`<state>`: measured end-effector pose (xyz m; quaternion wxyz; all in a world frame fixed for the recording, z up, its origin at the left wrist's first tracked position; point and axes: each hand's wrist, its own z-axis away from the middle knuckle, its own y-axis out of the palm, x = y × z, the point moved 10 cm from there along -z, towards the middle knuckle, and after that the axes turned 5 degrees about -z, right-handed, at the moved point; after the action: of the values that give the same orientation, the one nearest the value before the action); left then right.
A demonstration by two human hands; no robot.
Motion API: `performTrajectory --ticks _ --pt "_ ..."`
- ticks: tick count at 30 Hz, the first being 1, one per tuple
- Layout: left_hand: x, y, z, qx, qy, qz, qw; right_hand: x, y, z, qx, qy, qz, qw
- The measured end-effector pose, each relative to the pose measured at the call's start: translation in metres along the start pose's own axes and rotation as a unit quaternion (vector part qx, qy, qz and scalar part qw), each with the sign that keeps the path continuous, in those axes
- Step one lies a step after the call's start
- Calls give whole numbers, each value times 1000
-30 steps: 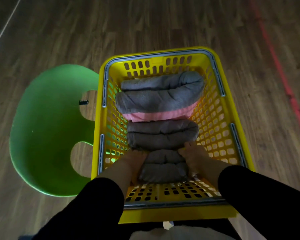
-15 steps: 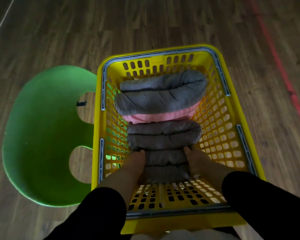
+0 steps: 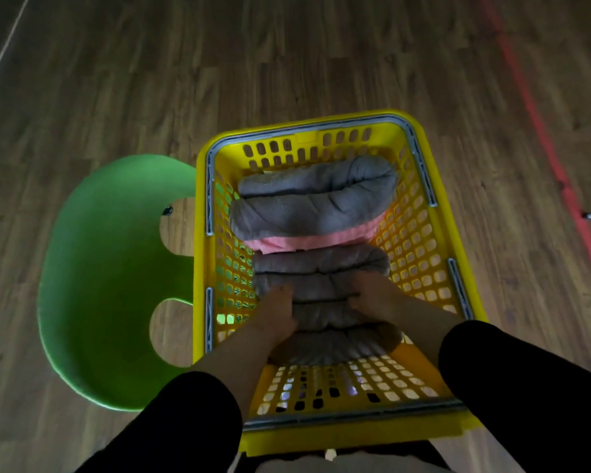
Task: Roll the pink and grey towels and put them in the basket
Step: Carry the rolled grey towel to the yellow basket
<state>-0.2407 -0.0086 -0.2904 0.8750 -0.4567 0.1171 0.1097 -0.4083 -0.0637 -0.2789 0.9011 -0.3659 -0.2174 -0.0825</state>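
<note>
- Wood-plank floor [image 3: 287, 56] fills the background, crossed by a red line [image 3: 543, 131] on the right.
- Green plastic seat [image 3: 110, 285] lies just left of the basket and touches its left wall.
- Yellow basket [image 3: 434, 254] stands on the floor with its long axis running away from the person, and both forearms reach in over its near rim.
- Far grey roll [image 3: 314, 203] lies crosswise at the far end on top of the pink towel [image 3: 307, 241], of which only a strip shows.
- Middle grey roll [image 3: 318, 271] lies crosswise too, pressed against the pink one.
- Near grey roll [image 3: 335, 346] is the one in hand. It lies inside the basket against the middle roll, its long axis running left to right across the basket, parallel to the others.
- Left hand [image 3: 277, 312] grips its left end with curled fingers, and right hand [image 3: 372, 298] grips its right end the same way, so the roll sits directly between the two hands with neither nearer.
- Judging from this, the roll is being seated. Letting go should mean lifting both hands straight up off the ends, or the roll may loosen.
</note>
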Motion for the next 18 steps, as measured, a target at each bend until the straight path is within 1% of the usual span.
performTrajectory --ticks 2,4,5,6,8,11,13,14,16,18 --pt "-13 -43 -7 -102 27 -1 994 20 -44 -1 -110 -12 6 994" --pt "-24 -92 -12 -217 60 -24 974 43 -89 2 -224 -44 48 972" --pt "-26 -114 -17 -259 71 -40 962 55 -108 3 -260 -56 92 960" --pt "-24 -133 -23 -283 72 -52 955 64 -122 1 -274 -61 140 949" --pt "-14 -161 -43 -278 52 -76 956 72 -143 -16 -245 -47 217 944" --pt "2 -181 -82 -172 20 -164 971 63 -161 -49 -171 -19 262 949" --pt "13 -184 -102 -93 0 -214 973 61 -171 -62 -145 -16 279 949" --pt "16 -186 -107 -70 -7 -234 970 60 -174 -67 -132 -7 289 948" --pt "18 -189 -113 -62 -13 -261 963 60 -178 -75 -112 20 304 946" --pt "16 -191 -113 -80 -18 -256 963 63 -179 -80 -115 30 324 939"
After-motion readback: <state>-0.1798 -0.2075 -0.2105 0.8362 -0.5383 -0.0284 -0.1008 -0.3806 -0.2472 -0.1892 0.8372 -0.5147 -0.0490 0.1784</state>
